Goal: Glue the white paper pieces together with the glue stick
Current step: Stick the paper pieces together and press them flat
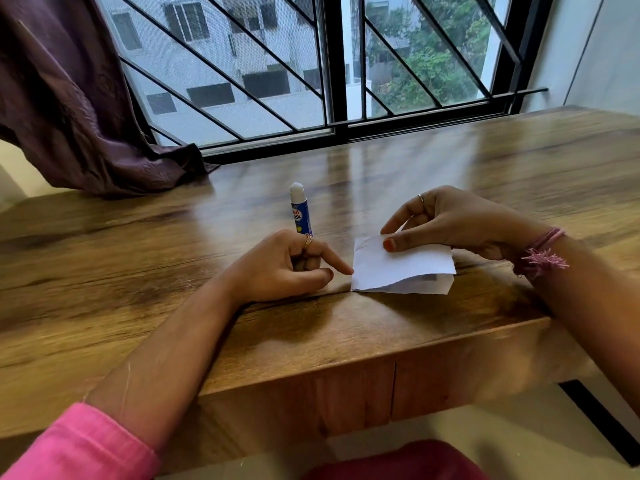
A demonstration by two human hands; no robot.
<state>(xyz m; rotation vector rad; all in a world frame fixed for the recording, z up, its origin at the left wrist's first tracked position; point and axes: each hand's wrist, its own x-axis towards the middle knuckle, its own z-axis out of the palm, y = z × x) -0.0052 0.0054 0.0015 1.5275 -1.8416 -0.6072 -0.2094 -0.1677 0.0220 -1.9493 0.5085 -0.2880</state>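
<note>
Paper [401, 268] lay near the table's [173, 323] front edge, pinched by the right hand [450, 223], top sheet lifted. Left hand [287, 268] gripped the uncapped glue stick [300, 213] upright, forefinger touching the paper's left edge.

Soft window [242, 64] daylight, blurred edges.

I see a glossy wood-grain bench [450, 161], matt white paper pieces [398, 268], a shiny plastic glue stick [300, 213], and a crinkled cloth curtain [69, 98].
</note>
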